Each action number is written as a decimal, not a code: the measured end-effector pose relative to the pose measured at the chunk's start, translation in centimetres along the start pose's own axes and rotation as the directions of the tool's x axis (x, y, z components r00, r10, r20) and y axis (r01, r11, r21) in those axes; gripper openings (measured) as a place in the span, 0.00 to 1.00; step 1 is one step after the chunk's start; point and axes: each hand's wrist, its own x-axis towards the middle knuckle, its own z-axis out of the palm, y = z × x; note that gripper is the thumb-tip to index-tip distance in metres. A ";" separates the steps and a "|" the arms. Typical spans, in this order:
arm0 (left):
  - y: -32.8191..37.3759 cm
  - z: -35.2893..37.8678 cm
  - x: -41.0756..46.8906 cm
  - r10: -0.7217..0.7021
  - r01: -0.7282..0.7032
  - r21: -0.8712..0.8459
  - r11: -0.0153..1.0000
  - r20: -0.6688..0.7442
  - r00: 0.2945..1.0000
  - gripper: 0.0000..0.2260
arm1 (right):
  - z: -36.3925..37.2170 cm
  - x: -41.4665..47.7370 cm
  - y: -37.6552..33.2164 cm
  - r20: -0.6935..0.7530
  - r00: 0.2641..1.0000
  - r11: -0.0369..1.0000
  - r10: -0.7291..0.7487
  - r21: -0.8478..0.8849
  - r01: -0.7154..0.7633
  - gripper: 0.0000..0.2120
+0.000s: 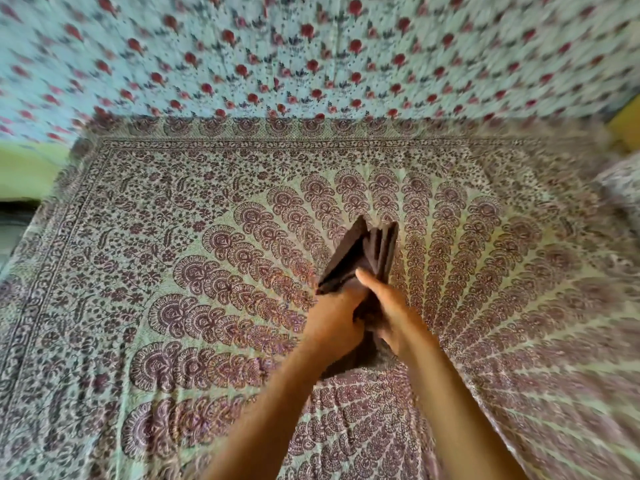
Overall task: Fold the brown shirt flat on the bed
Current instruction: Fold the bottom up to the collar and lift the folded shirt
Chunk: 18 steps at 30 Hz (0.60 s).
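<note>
The brown shirt (360,252) is folded into a thick, narrow bundle of layers and stands on edge above the middle of the bed (173,271). My left hand (334,318) grips its near left side. My right hand (389,311) grips the near right side, thumb pointing up along the cloth. Both hands meet at the bundle's lower end, and that end is hidden between them. The far end fans open slightly into several layers.
The bed carries a green sheet with a dark maroon peacock-feather print. A floral cloth (311,53) with red flowers hangs behind it. A patterned pillow (620,188) lies at the right edge. The bed's left edge drops off beside a green wall (24,168).
</note>
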 end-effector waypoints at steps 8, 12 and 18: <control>0.6 -4.6 -8.6 -0.008 0.079 -0.605 0.792 0.119 0.993 0.12 | 0.0 -8.4 0.9 -0.080 0.997 0.995 0.015 0.104 -0.007 0.11; -4.1 -8.1 -13.3 -0.527 0.094 -0.825 0.557 -0.264 0.808 0.05 | 1.1 -14.0 0.5 -0.047 0.999 0.996 -0.021 0.083 0.025 0.09; -4.4 -6.0 -18.6 -0.449 0.426 -0.876 0.225 0.294 0.844 0.37 | 1.9 -21.8 0.9 0.135 0.984 0.977 -0.115 0.197 0.087 0.16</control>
